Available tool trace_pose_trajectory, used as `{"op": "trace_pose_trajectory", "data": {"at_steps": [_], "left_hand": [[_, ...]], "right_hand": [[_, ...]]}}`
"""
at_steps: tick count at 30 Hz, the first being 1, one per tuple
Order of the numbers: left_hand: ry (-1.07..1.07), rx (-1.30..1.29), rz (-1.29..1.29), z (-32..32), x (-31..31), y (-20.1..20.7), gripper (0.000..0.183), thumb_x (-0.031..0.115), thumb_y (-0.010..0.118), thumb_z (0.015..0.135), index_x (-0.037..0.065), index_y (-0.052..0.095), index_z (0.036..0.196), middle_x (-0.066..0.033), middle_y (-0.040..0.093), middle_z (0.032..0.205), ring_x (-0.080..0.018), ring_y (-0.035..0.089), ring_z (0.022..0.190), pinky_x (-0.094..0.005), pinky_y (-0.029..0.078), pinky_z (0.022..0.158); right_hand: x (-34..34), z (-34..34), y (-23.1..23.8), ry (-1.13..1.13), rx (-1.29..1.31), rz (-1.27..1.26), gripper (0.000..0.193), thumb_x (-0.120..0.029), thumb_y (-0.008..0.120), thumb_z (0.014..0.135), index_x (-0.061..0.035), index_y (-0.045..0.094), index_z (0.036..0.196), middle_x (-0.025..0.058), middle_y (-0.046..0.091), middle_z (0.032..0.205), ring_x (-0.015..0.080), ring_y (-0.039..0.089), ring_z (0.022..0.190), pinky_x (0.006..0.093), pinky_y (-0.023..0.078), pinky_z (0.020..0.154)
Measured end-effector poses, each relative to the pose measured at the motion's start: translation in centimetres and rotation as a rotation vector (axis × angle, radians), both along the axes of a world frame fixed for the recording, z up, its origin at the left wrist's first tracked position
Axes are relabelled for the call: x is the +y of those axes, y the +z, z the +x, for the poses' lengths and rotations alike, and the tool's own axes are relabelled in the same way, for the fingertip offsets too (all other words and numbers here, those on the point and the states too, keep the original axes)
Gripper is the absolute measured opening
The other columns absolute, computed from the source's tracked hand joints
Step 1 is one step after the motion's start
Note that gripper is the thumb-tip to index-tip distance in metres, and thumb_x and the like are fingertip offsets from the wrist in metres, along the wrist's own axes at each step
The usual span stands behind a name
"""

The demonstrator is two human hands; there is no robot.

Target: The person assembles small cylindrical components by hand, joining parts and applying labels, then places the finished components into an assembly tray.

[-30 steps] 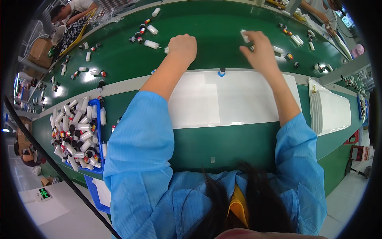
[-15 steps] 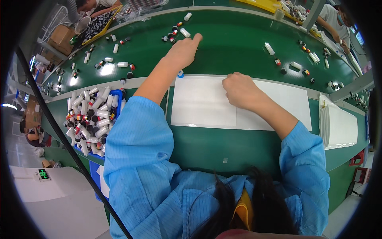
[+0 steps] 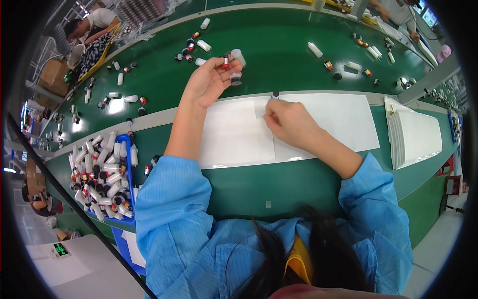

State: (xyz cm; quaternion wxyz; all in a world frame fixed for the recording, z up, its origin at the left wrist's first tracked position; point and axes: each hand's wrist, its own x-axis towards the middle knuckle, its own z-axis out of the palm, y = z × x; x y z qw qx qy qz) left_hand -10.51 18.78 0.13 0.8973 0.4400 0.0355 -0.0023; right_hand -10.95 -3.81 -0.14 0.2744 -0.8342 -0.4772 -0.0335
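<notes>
My left hand (image 3: 211, 82) is raised over the far edge of the worktable, palm up and fingers curled around several small bottles. Among them are a translucent white bottle (image 3: 238, 56), a small piece with a red and black band (image 3: 226, 62), and a dark-capped one (image 3: 236, 78). My right hand (image 3: 291, 122) is closed, resting on overlapping white sheets (image 3: 333, 117). Whatever its fingers pinch, if anything, is hidden. Just beyond those fingers a small black cap (image 3: 275, 94) with a bit of blue under it shows at the sheets' far edge.
At left, a blue bin (image 3: 130, 174) is heaped with white bottles with black and red parts. Similar bottles (image 3: 314, 49) lie scattered over the green surface (image 3: 279, 35) beyond. A stack of white sheets (image 3: 418, 132) lies at right. Other people work across the far side.
My left hand has drawn back toward me from the green surface, now with small bottles in its turned-up palm. My right hand has shifted slightly left and nearer over the sheets.
</notes>
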Motion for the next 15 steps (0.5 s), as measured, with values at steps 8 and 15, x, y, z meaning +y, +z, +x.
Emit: {"op": "trace_pose_trajectory", "data": {"at_steps": [8,15], "left_hand": [[-0.204,-0.047,-0.161,-0.7,-4.2,0.6,0.024,0.018,0.041,0.090,0.003,0.045,0.108,-0.0024,0.047,0.078,-0.0119,0.048,0.069,-0.0347,0.040,0.088],[-0.186,-0.173,-0.147,-1.3,-6.4,0.4,0.023,0.016,0.042,0.090,0.004,0.045,0.109,-0.0023,0.048,0.080,-0.0140,0.047,0.078,-0.0334,0.039,0.081]], "right_hand": [[-0.2,4.5,3.4,-0.082,1.162,0.994,0.013,-0.016,0.064,0.079,-0.0105,0.052,0.078,0.0017,0.057,0.076,0.0095,0.055,0.069,0.0263,0.044,0.066],[1.9,3.1,2.2,-0.070,1.314,1.187,0.015,-0.023,0.063,0.080,-0.0143,0.051,0.078,-0.0032,0.054,0.078,0.0068,0.047,0.070,0.0231,0.032,0.072]]}}
